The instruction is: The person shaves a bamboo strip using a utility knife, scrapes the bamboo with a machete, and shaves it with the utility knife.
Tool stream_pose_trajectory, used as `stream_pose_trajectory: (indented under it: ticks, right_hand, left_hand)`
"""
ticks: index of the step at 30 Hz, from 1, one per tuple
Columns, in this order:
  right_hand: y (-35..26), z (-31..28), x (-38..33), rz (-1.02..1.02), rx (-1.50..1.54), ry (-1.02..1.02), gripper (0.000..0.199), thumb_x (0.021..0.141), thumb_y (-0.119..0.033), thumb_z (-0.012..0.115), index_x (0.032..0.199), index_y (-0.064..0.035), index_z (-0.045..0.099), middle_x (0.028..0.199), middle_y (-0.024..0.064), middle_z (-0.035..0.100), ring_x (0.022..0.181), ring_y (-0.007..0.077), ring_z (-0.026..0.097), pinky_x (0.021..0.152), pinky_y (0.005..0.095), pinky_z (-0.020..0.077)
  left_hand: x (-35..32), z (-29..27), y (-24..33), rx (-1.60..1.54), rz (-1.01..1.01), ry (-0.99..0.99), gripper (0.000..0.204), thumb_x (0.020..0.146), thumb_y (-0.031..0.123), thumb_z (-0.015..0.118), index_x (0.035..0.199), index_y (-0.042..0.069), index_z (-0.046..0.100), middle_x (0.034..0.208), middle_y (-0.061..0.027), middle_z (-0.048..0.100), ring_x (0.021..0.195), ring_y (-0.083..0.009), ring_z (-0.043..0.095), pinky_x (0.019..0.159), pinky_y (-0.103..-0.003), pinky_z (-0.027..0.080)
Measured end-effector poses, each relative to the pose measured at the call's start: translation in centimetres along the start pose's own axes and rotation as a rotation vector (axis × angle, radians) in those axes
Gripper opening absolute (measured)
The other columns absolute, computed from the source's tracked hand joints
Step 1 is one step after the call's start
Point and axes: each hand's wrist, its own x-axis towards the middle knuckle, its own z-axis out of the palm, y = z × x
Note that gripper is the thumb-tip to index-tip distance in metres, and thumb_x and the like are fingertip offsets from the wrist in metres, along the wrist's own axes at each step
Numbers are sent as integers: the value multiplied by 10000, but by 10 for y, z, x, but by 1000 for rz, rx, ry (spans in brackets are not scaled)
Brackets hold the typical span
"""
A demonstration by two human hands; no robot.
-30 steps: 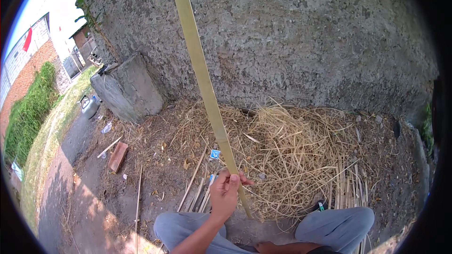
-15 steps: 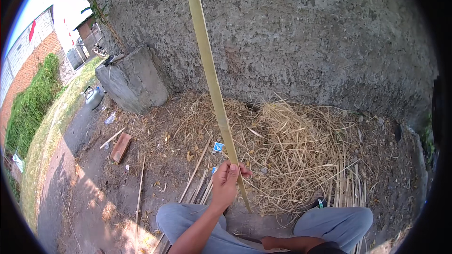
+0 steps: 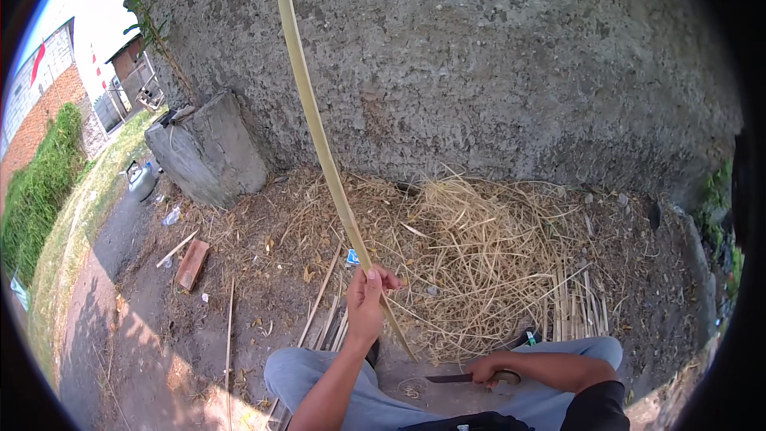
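A long, pale bamboo strip [image 3: 315, 124] rises from near my lap past the top of the view, leaning left. My left hand [image 3: 365, 303] is closed around its lower part, with the tapering end sticking out below towards the ground. Low between my knees, my right hand [image 3: 484, 369] grips a knife [image 3: 449, 378]. Its dark blade points left, and the rounded butt of its handle shows behind the hand. Blade and strip are apart. Some thin shavings [image 3: 413, 387] lie below the blade.
A heap of curly bamboo shavings [image 3: 487, 263] lies ahead, against a rough grey wall [image 3: 479, 72]. Split strips [image 3: 578, 307] lie beside my right knee. To the left are a brick [image 3: 192, 264], a concrete block [image 3: 211, 148] and a kettle [image 3: 141, 182].
My right hand has come up from the lower edge, bringing the knife into view. The view has shifted, and the bamboo strip now leans further left in my left hand.
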Motion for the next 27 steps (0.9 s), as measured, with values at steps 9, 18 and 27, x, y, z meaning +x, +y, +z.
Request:
stream_pose_trajectory:
  ticks: [9,18,27]
  right_hand:
    - [-39,-29,-245,-553,611,555,207,990,-128,513,1055,42,612,784,48,638,555,84,558,479,243,462]
    - [-127,7,-310,-1095,954,1200,272,895,-197,725,1041,16,638,628,-5,576,447,47,498,401,206,386]
    - [-172,-1,-312,-1004,858,1431,256,829,-225,789,823,13,695,544,4,573,478,56,522,443,266,410]
  left_hand:
    - [-4,23,10,155,69,-4,297,1044,305,469,974,28,549,943,-77,596,878,-173,615,823,-335,497]
    - [-16,105,3,231,20,-323,282,1029,270,515,978,8,607,1026,-47,582,861,-134,542,804,-281,446]
    - [13,118,167,400,371,-299,884,794,377,799,1459,26,333,1456,-168,392,1301,-282,418,1042,-429,372]
